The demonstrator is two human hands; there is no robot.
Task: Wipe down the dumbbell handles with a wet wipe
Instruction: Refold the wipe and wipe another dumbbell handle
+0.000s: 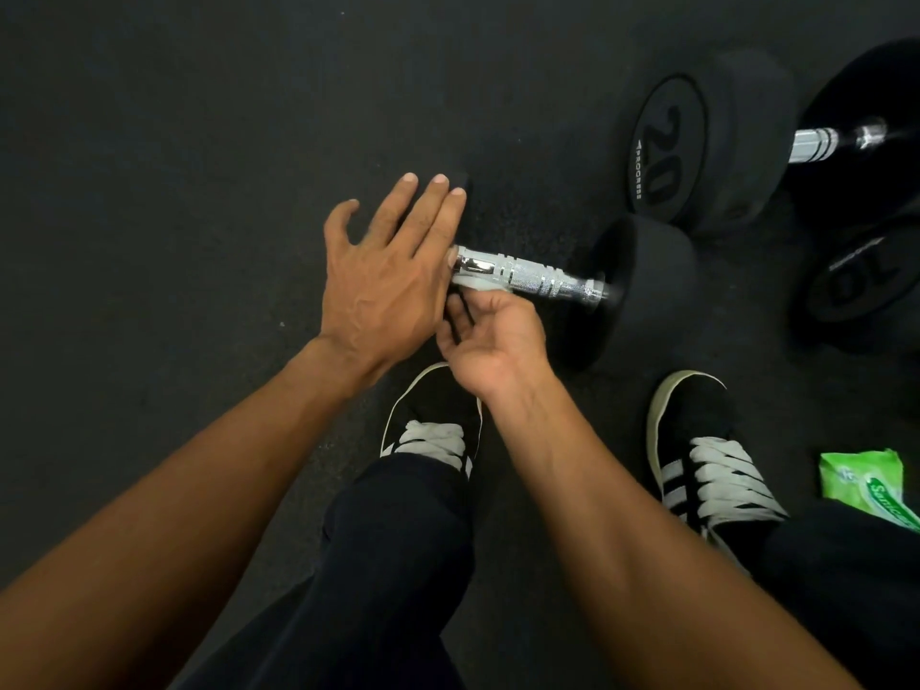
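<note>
One handle [527, 276] in progress: my right hand [490, 341] pinched wet wipe [480, 286] beneath it, left hand [386, 271] flat, fingers spread, on hidden end beside handle. Judged 20 dumbbell [697, 141] beyond handle unwiped.

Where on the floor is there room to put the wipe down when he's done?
The widest bare floor lies left of the left hand, running up to the top edge. The right side is crowded: the dumbbell being wiped, the 20 dumbbell behind it, another marked 10, both shoes and the green wipe packet.
</note>
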